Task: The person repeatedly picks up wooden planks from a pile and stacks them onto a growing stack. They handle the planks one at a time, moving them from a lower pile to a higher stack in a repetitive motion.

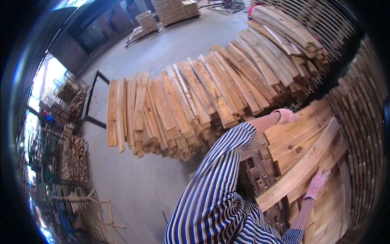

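Note:
My left hand (pixel 287 116), in a pink-white glove, reaches to the far edge of the stacked boards. Its fingers stretch over the end of a wide pale board (pixel 296 132) with dark knots. Closer to me, my right hand (pixel 318 185), gloved alike, lies with fingers extended on the boards beside a loose plank (pixel 298 166). That plank, bowed by the lens, rests slantwise across the stack (pixel 260 166). Neither hand is wrapped around a board.
A long heap of loose planks (pixel 195 93) spreads across the middle, with a black metal frame (pixel 86 101) at its left end. Slatted stacks (pixel 361 122) rise close on my right. Timber piles (pixel 74 160) stand at the left; further stacks (pixel 174 12) are at the back.

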`<state>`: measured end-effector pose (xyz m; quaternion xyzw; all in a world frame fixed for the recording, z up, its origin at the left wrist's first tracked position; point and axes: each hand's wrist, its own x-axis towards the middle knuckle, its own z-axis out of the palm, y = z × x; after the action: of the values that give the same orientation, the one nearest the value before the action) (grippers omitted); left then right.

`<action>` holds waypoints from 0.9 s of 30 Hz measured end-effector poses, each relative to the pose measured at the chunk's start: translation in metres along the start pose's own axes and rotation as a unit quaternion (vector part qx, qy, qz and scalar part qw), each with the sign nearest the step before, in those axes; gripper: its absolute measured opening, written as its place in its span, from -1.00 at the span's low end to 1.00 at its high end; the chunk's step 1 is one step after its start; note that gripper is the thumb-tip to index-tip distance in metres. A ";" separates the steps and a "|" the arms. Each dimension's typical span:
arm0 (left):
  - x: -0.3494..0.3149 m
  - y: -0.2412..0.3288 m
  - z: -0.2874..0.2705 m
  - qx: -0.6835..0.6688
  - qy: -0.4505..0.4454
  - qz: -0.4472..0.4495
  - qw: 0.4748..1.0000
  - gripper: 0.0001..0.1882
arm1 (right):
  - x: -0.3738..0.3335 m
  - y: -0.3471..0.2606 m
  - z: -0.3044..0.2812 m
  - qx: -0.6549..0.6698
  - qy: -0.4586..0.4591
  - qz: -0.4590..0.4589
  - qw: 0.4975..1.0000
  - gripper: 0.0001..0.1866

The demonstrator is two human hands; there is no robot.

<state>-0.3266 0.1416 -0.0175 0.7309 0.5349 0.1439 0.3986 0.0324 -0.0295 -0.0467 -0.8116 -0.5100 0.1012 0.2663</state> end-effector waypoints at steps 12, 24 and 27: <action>-0.278 -0.290 -0.101 -0.083 0.502 -0.369 0.778 -0.40 | -0.011 -0.002 -0.107 0.038 0.084 -0.118 0.989 -0.28; -0.534 -0.346 -0.121 0.063 0.377 -0.587 0.713 -0.01 | -0.239 -0.360 0.022 0.324 -0.501 -0.218 0.772 -0.35; -0.506 -0.244 -0.104 -0.263 0.454 -0.431 0.734 0.06 | -0.278 -0.357 0.099 0.238 -0.681 -0.186 0.667 -0.18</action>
<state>-0.7508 -0.2403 -0.0210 0.1356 0.8511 0.4063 0.3036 -0.4149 -0.1209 0.0318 -0.3138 -0.6482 0.6925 0.0424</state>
